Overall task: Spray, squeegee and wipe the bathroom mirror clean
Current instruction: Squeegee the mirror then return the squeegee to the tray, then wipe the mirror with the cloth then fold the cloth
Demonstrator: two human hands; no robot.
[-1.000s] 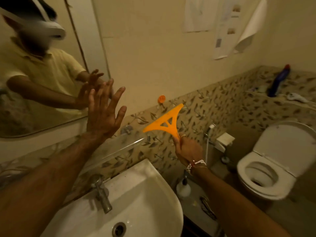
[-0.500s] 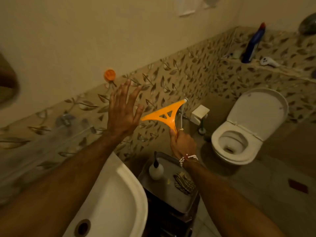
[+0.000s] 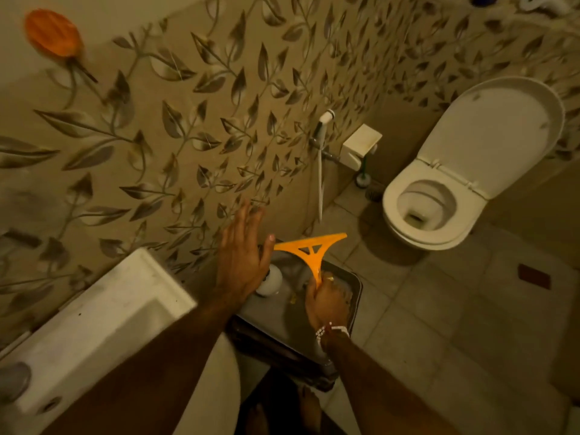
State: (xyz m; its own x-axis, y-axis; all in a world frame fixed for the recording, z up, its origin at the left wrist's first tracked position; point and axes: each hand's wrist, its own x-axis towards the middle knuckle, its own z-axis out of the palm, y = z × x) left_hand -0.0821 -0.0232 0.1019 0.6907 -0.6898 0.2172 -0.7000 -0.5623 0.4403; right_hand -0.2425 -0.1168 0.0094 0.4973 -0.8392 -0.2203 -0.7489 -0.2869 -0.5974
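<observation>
1. Right hand [image 3: 326,301]: the fingers are clenched around the handle of the orange squeegee [image 3: 310,250].
2. Squeegee: the blade end points up and away. The tool is above the grey metal tray [image 3: 353,285], just beside the white basin [image 3: 103,315].
3. Left hand [image 3: 241,255]: the fingers are straight and released, grasping nothing. It partly hides a white bottle [image 3: 270,283] on the tray; contact cannot be determined.
4. Toilet [image 3: 439,196]: the lid is raised, well apart from the tray.
</observation>
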